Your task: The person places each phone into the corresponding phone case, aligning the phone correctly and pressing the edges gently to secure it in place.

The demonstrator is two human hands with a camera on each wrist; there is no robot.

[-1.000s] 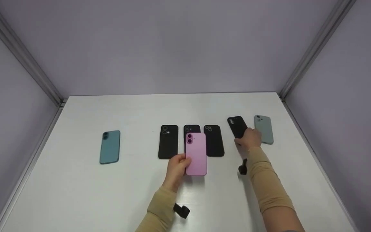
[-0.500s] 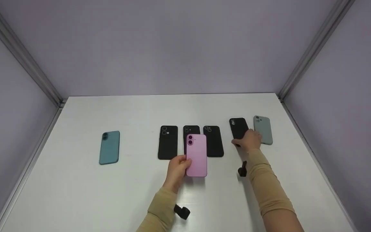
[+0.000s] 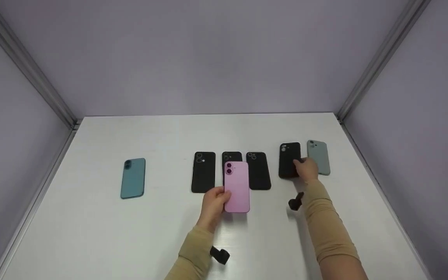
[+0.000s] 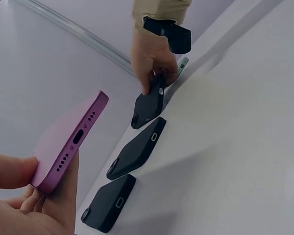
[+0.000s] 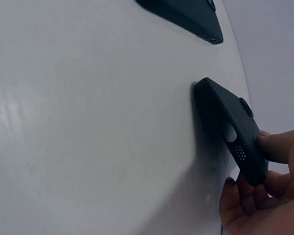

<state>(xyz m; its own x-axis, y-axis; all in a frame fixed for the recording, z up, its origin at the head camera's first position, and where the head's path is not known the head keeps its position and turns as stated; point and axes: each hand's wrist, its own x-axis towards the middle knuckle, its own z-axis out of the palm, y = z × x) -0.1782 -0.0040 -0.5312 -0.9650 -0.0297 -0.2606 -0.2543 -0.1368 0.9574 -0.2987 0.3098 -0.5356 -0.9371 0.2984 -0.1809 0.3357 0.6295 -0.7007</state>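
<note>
My left hand (image 3: 213,204) grips a pink smartphone (image 3: 237,186) by its left side, back face up, thumb on the back. It is raised above the table, as its bottom edge in the left wrist view shows. My right hand (image 3: 307,169) pinches the right side of a black phone case (image 3: 288,161), thumb on its back. In the right wrist view that case (image 5: 237,127) is tilted, its near side lifted and its far edge down at the table. A round cut-out and small holes show in its end.
Three more black phone cases, the left one (image 3: 203,173), the middle one (image 3: 231,156) partly hidden behind the pink phone, and the right one (image 3: 259,171), lie in a row. A grey-green case (image 3: 318,155) lies beside my right hand. A teal phone (image 3: 133,179) lies far left. Walls enclose the white table (image 3: 72,233).
My right hand has shifted from the lower end of the black case to its right side. The case has turned upright in the row. The left hand holds the pink phone nearly still.
</note>
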